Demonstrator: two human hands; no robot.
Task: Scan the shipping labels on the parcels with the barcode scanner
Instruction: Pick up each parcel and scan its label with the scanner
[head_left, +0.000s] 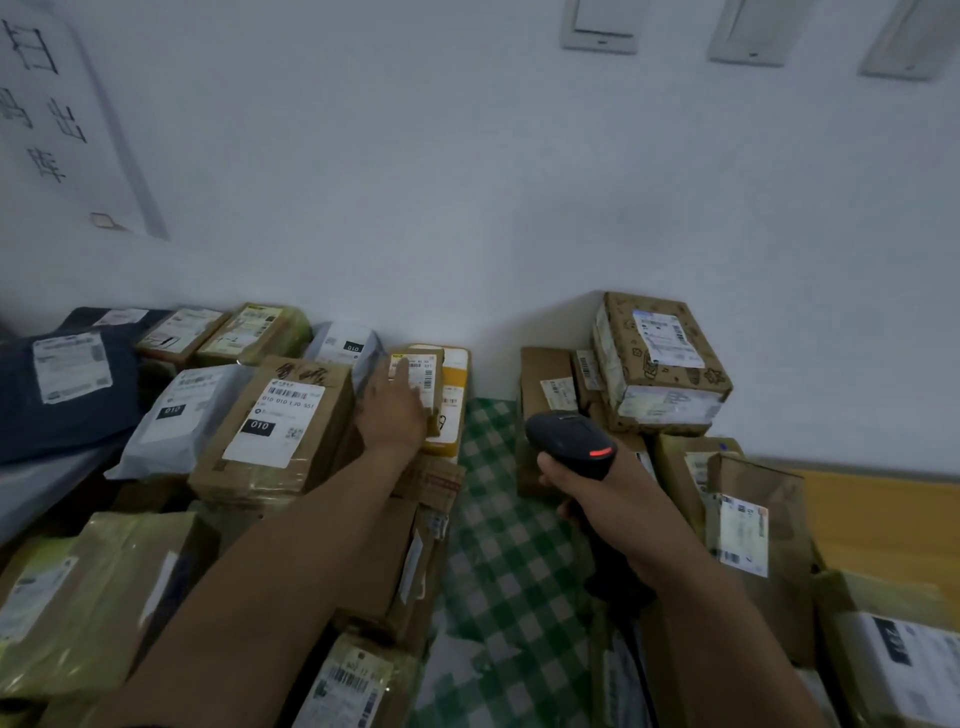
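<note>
At frame centre, the left hand (392, 410) lies flat, fingers straight, on a small labelled parcel (422, 387); the right hand (597, 488) grips the barcode scanner (569, 441).

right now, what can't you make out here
Head view:
Print on the label by the left hand: blurred, too small.
Handle of the scanner: hidden in the right hand.
Window of the scanner: faces away.
The parcel at bottom right: cut by the frame edge.

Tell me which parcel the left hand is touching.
The small brown box beside the wall, lying on a yellow parcel. Only this one has the left hand resting on its label.
</note>
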